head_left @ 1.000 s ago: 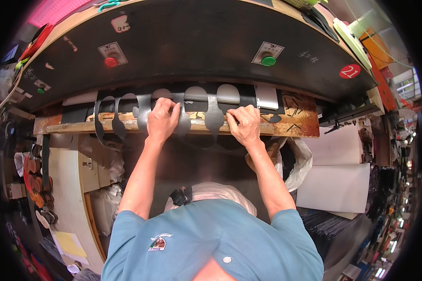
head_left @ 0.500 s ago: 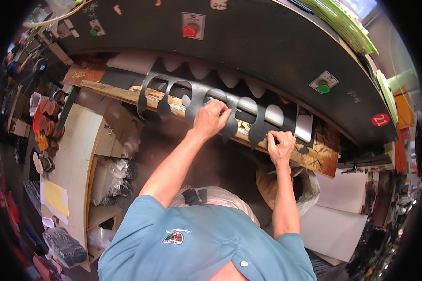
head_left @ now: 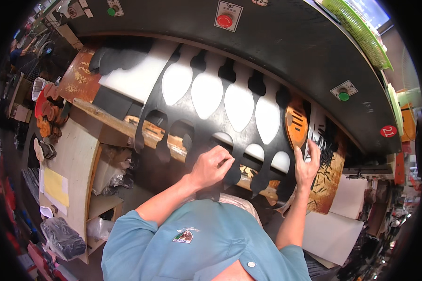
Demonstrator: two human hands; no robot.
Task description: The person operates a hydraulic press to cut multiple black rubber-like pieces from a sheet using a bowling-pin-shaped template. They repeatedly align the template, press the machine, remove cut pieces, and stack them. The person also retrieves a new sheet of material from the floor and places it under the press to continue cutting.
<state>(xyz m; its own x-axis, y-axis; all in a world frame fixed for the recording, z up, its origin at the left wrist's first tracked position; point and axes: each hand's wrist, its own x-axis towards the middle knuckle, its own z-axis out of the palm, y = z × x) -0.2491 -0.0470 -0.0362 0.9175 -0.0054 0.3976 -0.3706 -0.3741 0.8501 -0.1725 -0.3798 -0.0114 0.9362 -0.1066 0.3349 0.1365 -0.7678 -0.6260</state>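
Observation:
A large black sheet [head_left: 211, 126] with rows of sole-shaped holes lies over a white cutting board [head_left: 131, 77], its near part hanging past the front edge. My left hand [head_left: 211, 166] is closed at the sheet's near side, fingers pinched on the black material. On the sheet's right end lies an orange sole-shaped cutting die [head_left: 296, 124] with dark slots. My right hand [head_left: 307, 164] is at the die's near tip, thumb and fingers apart, the thumb touching or almost touching it.
Behind the board stands a dark machine head [head_left: 173, 23] with a red button [head_left: 224, 20] and green buttons. Black scraps [head_left: 330, 150] litter the rusty table at right. A wooden rail [head_left: 110, 117] runs along the front. A cabinet [head_left: 77, 164] stands at left.
More of the sheet and board now shows from under the machine head, and the orange die has come into view. My right hand has left the sheet's edge for the die; my left stays on the sheet.

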